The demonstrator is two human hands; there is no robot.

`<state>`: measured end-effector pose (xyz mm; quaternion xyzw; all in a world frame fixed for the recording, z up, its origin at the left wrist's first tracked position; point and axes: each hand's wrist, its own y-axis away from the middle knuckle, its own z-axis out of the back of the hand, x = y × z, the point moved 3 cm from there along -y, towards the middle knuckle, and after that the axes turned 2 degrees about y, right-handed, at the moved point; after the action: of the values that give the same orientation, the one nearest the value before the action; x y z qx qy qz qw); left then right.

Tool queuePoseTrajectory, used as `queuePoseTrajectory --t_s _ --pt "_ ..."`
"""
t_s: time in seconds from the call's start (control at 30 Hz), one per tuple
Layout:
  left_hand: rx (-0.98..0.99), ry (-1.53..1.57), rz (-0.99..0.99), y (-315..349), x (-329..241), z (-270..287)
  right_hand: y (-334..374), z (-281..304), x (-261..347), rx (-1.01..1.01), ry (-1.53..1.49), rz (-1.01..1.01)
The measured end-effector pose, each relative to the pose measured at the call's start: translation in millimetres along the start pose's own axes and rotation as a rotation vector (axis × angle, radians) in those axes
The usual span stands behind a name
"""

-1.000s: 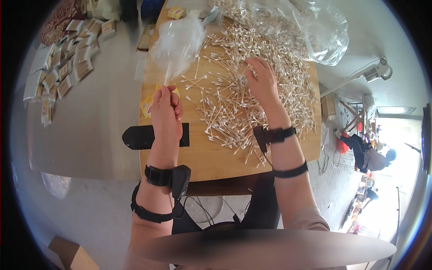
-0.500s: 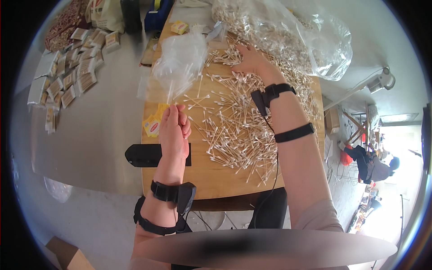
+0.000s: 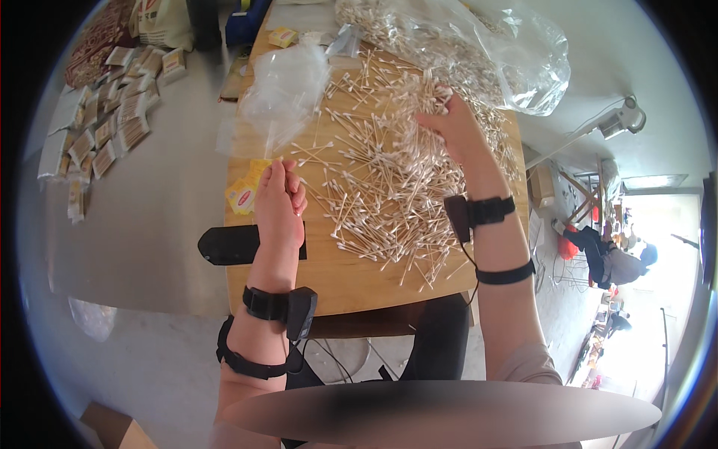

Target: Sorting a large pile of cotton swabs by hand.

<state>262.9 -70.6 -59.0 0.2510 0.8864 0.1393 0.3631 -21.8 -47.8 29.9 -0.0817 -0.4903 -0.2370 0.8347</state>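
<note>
A wide heap of cotton swabs (image 3: 389, 217) with white tips and pale sticks spreads over a wooden tabletop (image 3: 336, 295). Above its far right part, my right hand (image 3: 458, 127) is closed round a loose bunch of swabs, smeared by motion at the fingers. My left hand (image 3: 280, 202) rests at the heap's left side with thumb and fingers pressed together; whatever they pinch is too small or hidden. Just beyond it lie clear plastic bags (image 3: 288, 86). Yellow printed cards (image 3: 243, 196) lie beside its fingers, and a black flat strip (image 3: 224, 245) sits under the wrist.
At the far right, a big clear bag (image 3: 523, 63) spills more swabs. Several filled swab packs (image 3: 134, 112) are piled on the grey surface (image 3: 149, 247) to the left. A white lamp (image 3: 624, 118) stands off the right edge; another person (image 3: 621, 266) sits farther away.
My right hand has drawn back from the far part of the heap, rightward and nearer, and lifted a bunch of swabs. The left hand keeps its pinch as the view shifts slightly.
</note>
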Motion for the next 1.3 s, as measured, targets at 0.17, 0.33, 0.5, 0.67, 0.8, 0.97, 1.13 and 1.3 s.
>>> queuePoseTrajectory --t_s 0.17,0.33,0.5,0.67,0.8,0.97,1.13,1.3 --pt "0.013 0.022 0.01 1.7 4.3 -4.2 42.3 11.4 -32.8 -0.008 -0.461 -0.06" --pt "-0.002 0.035 -0.006 0.1 5.7 -0.3 69.9 24.7 -52.1 -0.255 0.226 0.083" --pt "-0.024 0.015 -0.013 1.4 4.4 -1.3 73.7 16.4 -22.0 -0.349 0.648 0.232" --pt "0.008 0.01 -0.005 -1.8 7.5 0.5 -4.6 -15.2 -7.9 -0.098 0.348 0.265" --pt "0.008 -0.003 -0.027 -0.9 6.3 -5.2 -69.8 -36.2 -10.3 0.002 0.715 0.188" --pt "0.028 0.001 -0.002 0.5 6.3 -6.7 -89.6 -57.9 -9.8 0.061 0.878 0.208" --pt "0.047 0.045 0.058 0.4 10.2 -7.7 -89.6 -54.5 -23.2 0.177 1.016 0.095" --pt "0.01 0.075 0.124 4.8 10.2 -8.9 -45.7 -41.3 -14.3 0.017 0.827 0.086"
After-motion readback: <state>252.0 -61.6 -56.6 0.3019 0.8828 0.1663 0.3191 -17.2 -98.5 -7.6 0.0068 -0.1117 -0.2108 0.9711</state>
